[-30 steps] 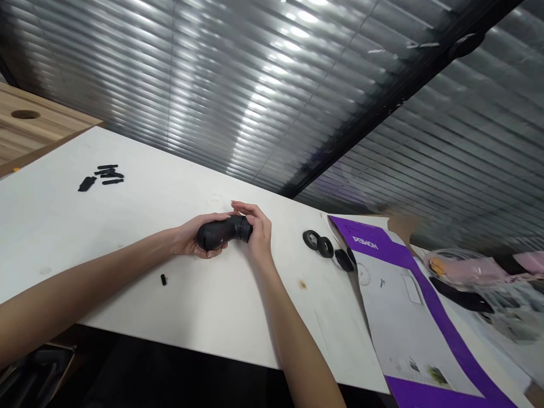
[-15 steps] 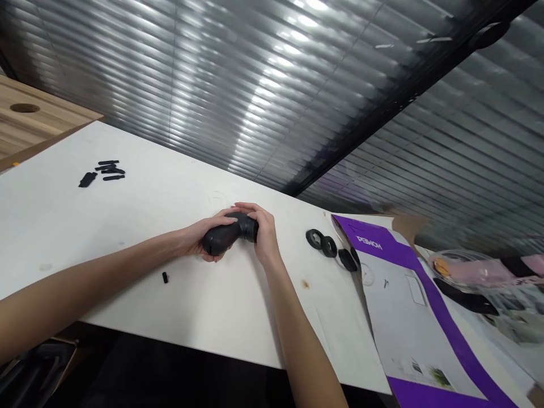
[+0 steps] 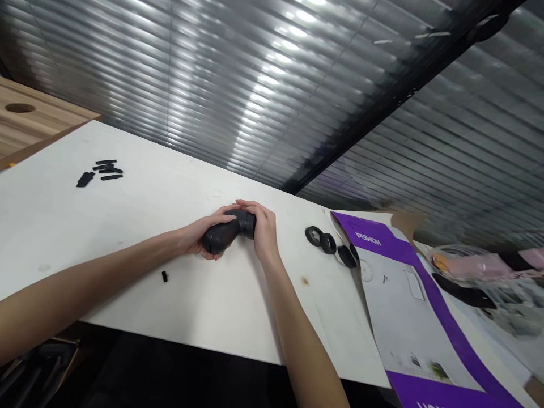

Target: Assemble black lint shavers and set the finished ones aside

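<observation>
A black curved device (image 3: 221, 234) with a ringed end is held just above or on the white table (image 3: 178, 306); contact with the table cannot be told. My left hand (image 3: 199, 233) wraps round its thick rounded part, thumb on top and fingers partly hidden beneath. Around the ringed end at the right, my right hand (image 3: 264, 232) is closed, with its fingers over the far side. Nearer the front edge, a small black piece (image 3: 165, 276) lies below my left forearm.
Several flat black pieces (image 3: 111, 169) lie at the far left. Black rings (image 3: 328, 243) sit right of my hands, beside a purple and white package (image 3: 399, 300). Pink and clear plastic-wrapped items (image 3: 480, 266) are at the far right. A corrugated metal wall (image 3: 204, 73) stands behind.
The view has shifted slightly. Both hands keep hold of the black device, and my right thumb now lies less over its top.
</observation>
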Available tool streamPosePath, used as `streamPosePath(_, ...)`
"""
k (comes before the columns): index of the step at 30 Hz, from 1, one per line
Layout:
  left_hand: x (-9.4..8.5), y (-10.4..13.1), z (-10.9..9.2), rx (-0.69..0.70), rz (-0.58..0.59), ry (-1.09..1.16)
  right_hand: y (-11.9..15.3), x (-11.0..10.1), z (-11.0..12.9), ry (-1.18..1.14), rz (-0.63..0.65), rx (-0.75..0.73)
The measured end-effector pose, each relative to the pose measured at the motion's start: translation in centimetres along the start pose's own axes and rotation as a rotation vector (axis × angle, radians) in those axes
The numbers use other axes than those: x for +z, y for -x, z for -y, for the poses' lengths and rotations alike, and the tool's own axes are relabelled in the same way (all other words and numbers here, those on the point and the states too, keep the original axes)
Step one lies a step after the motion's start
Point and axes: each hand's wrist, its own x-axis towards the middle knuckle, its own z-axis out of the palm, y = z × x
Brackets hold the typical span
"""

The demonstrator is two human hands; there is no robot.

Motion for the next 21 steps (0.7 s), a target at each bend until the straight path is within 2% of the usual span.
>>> streamPosePath(6,0.33,0.22,-0.07,0.014,0.004,-0.037,-0.02,0.3,-0.52,-0.058,-0.026,0.027)
streamPosePath(13,0.77,0.32,-0.27,-0.026,-0.05,-0.066,0.1,0.53,-0.69,-0.085,-0.056,0.056)
streamPosePath(21,0.47,0.23,-0.1,0.009,-0.018,-0.024,0.39,0.24,-0.29,-0.068,-0.089,0.004)
